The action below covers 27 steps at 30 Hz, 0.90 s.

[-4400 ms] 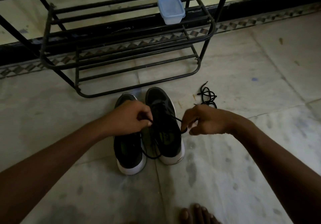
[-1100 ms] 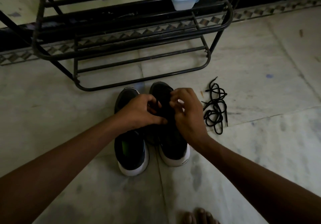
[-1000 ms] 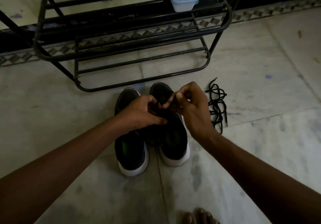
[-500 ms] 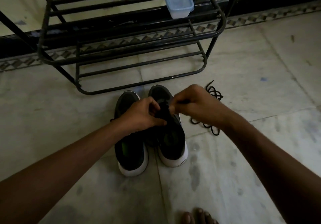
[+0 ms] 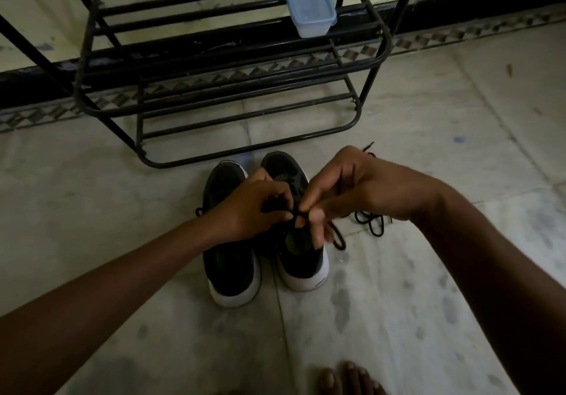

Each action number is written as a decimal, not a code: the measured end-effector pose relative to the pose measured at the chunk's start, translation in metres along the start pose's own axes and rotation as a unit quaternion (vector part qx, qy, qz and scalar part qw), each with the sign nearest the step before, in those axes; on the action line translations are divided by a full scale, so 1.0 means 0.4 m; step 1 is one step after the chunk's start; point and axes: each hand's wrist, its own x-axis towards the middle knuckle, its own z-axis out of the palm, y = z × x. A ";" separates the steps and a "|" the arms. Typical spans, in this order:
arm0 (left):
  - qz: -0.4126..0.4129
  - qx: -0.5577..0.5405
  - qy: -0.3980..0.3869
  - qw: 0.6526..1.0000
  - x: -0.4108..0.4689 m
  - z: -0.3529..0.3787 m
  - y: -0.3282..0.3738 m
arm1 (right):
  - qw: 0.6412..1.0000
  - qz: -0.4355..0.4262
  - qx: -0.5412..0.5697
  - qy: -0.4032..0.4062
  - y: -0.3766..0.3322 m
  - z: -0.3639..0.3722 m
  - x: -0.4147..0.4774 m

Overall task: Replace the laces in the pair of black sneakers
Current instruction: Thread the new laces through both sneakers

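Two black sneakers with white soles stand side by side on the floor, toes pointing away from me: the left sneaker [image 5: 229,266] and the right sneaker [image 5: 301,260]. Both my hands work over the right sneaker's eyelets. My left hand [image 5: 254,207] pinches the black lace [image 5: 337,238] at the shoe's tongue. My right hand [image 5: 352,189] pinches the same lace just beside it, and a loop of it hangs off the shoe's right side. A loose pile of black laces [image 5: 372,223] lies on the floor, mostly hidden behind my right wrist.
A black metal shoe rack [image 5: 232,88] stands against the wall right behind the sneakers, with a blue-lidded plastic box [image 5: 311,11] on its upper shelf. My bare toes [image 5: 346,377] show at the bottom edge. Pale stone floor spreads to both sides.
My right hand has come down and left from its raised pull, meeting the left hand over the right sneaker. The lace now hangs in a slack loop beside the shoe.
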 end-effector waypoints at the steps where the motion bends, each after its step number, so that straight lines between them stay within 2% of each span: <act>1: 0.002 -0.002 0.004 1.000 -0.011 -0.010 -0.001 | 0.999 0.037 -0.002 -0.033 0.004 0.002 -0.001; 4: 0.010 -0.017 0.005 1.000 -0.043 -0.051 -0.007 | 0.972 0.204 -0.095 -0.071 0.023 0.005 0.000; 5: 0.011 -0.035 -0.013 0.999 -0.054 -0.069 -0.001 | 0.956 0.248 -0.148 -0.051 0.033 0.006 0.003; 7: 0.014 -0.060 -0.050 0.997 -0.081 -0.100 0.014 | 0.927 0.289 -0.236 0.042 0.053 0.016 0.016; 10: 0.014 -0.089 -0.068 0.994 -0.120 -0.130 0.031 | 0.895 0.294 -0.278 0.189 0.073 0.048 0.050; 13: 0.011 -0.153 -0.040 0.987 -0.139 -0.136 0.039 | 0.867 0.302 -0.294 0.267 0.093 0.096 0.090; 15: -0.015 -0.196 0.008 0.980 -0.141 -0.126 0.043 | 0.855 0.315 -0.302 0.282 0.106 0.127 0.110; 19: -0.061 -0.222 0.076 0.970 -0.144 -0.102 0.044 | 0.867 0.309 -0.251 0.302 0.131 0.163 0.125; 24: -0.080 -0.230 0.077 0.967 -0.153 -0.097 0.040 | 0.862 0.290 -0.172 0.378 0.115 0.121 0.091; 27: -0.090 -0.226 0.061 0.968 -0.155 -0.086 0.043 | 0.866 0.285 -0.145 0.383 0.101 0.094 0.072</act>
